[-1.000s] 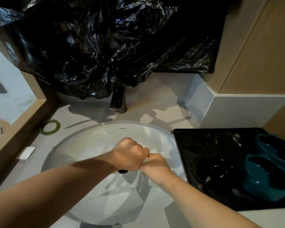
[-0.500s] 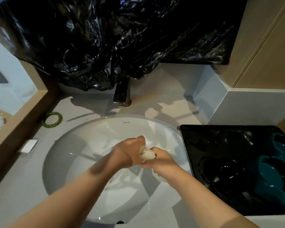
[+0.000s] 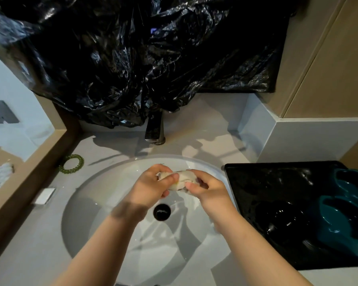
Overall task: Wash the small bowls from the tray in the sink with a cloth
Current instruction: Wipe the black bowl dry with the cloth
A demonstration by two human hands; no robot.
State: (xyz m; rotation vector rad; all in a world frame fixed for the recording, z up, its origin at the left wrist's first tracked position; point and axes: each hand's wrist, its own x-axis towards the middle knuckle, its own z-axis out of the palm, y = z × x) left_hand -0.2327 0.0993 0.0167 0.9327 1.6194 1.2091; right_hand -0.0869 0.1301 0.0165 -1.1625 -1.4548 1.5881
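Head view, hands: Both our hands hold the cloth (image 3: 180, 178). The left hand (image 3: 151, 186) grips its left end. The right hand (image 3: 207, 188) pinches its right end.
Head view, cloth: It is pale and bunched up. Its long way runs left to right, from one hand to the other. It hangs over the sink (image 3: 87, 203), a bit farther away than the drain (image 3: 162, 212).
Head view, bowls: They are all off to the right of our hands, on the black tray (image 3: 246, 182). The tray sits on the desk (image 3: 29, 244), just beside the sink.
Head view, nearer hand: The right hand is nearer to the tray. The left hand is on the far side of the cloth from it.
Head view, in the tray: A near teal bowl (image 3: 343, 221) and a far teal bowl (image 3: 353, 182) sit at the right edge. A dark bowl (image 3: 281, 217) sits left of them. It is hard to see on the black tray.
Head view, in the sink: We see the drain and no bowl.
Head view, next move: We think the right hand should reach right for a bowl, while the left hand keeps the cloth.
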